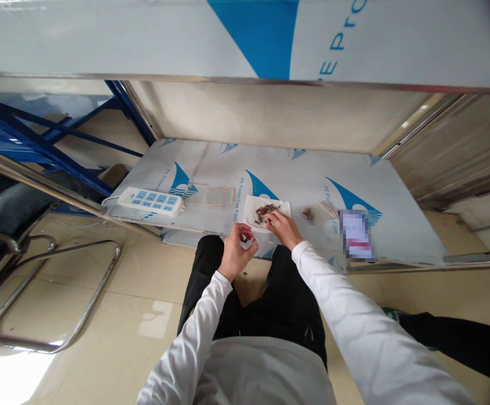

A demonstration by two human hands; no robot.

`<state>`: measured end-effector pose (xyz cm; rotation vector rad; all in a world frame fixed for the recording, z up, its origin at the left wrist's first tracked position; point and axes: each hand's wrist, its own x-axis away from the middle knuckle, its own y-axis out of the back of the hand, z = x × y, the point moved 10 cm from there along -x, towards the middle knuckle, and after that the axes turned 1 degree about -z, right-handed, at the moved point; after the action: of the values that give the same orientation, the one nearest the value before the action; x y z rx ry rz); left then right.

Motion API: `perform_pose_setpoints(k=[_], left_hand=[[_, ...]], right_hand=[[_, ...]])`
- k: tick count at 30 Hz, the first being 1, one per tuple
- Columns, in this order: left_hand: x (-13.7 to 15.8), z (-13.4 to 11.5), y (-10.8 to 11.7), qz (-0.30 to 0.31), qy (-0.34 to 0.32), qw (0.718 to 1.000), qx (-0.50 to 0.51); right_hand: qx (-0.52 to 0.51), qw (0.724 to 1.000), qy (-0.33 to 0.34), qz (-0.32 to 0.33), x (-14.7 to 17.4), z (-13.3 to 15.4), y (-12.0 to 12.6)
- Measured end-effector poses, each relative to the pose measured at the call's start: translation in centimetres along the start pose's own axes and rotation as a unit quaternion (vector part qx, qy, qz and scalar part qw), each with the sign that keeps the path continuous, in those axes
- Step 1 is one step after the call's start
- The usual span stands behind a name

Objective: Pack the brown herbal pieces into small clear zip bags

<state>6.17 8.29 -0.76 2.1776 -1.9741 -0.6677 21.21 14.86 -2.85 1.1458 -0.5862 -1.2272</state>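
Observation:
My left hand (236,250) is closed round a small clear plastic bag (248,241), with something dark showing inside, at the shelf's front edge. A white square dish (250,203) lies just beyond it, bearing a heap of small reddish-brown pieces (265,212) too small to name. My right hand (283,227) reaches over the dish's right side, its fingertips pinched at the heap; whatever they hold is hidden. To the right of the dish rests another clear zip bag (324,212) with similar brown pieces (308,215) in it.
Flat clear zip bags (220,196) and a white power strip (151,201) lie left on the film-covered shelf (265,163). A pixelated phone-like object (358,235) is at right. An upper shelf (143,39) overhangs. A chair frame (101,298) stands left; another person's leg (451,337) shows right.

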Motion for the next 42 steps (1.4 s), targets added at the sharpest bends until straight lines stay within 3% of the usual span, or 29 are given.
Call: perform_pose_setpoints(k=[3,5,8,12,14,17,20,22,23,28,31,34,38,42], left_hand=[[-0.1,0.0,-0.4,0.001,-0.004,1.0,0.002],[-0.2,-0.5,-0.8,0.006,-0.022,1.0,0.007],[-0.2,-1.7,-1.1,0.015,-0.055,0.998,0.023],[-0.2,-2.7,-1.1,0.021,-0.072,0.997,0.034],[-0.2,-2.9,-1.0,0.019,-0.075,0.996,0.033],[-0.2,-2.9,-0.8,0.01,-0.068,0.997,0.033],[-0.2,-2.3,-0.4,-0.001,-0.046,0.999,0.027],[-0.1,-1.7,-0.1,-0.007,-0.028,0.999,0.022],[-0.1,-1.4,0.0,-0.009,-0.022,1.0,0.021],[0.1,-0.4,0.3,-0.005,-0.001,1.0,0.012],[0.1,-0.4,0.5,-0.004,0.0,1.0,0.009],[0.0,-0.2,0.7,-0.007,0.002,1.0,0.007],[-0.1,0.0,0.6,-0.011,0.004,1.0,0.003],[-0.1,-0.5,0.1,-0.003,-0.011,1.0,0.016]], right_hand=[[-0.067,0.992,-0.038,-0.098,1.7,2.1,3.8],[-0.186,0.966,-0.049,-0.175,3.6,4.0,6.6],[-0.257,0.956,-0.002,-0.143,5.0,8.0,7.7],[-0.176,0.981,0.023,-0.082,5.3,10.1,7.7],[-0.15,0.986,0.031,-0.061,5.2,10.1,7.8],[-0.203,0.976,0.044,-0.066,5.1,9.2,8.6],[-0.247,0.961,-0.012,-0.126,4.7,5.0,8.8],[-0.202,0.967,-0.067,-0.138,4.0,1.4,7.4],[-0.163,0.977,-0.081,-0.113,3.4,0.1,6.0],[-0.097,0.994,-0.052,-0.011,0.9,-2.6,0.0],[-0.093,0.995,-0.04,0.002,0.3,-2.5,-1.2],[-0.1,0.994,-0.03,-0.006,0.2,-1.9,-0.6],[-0.135,0.989,-0.033,-0.045,1.4,0.6,2.7],[-0.238,0.968,0.02,-0.077,3.7,6.1,7.0]])
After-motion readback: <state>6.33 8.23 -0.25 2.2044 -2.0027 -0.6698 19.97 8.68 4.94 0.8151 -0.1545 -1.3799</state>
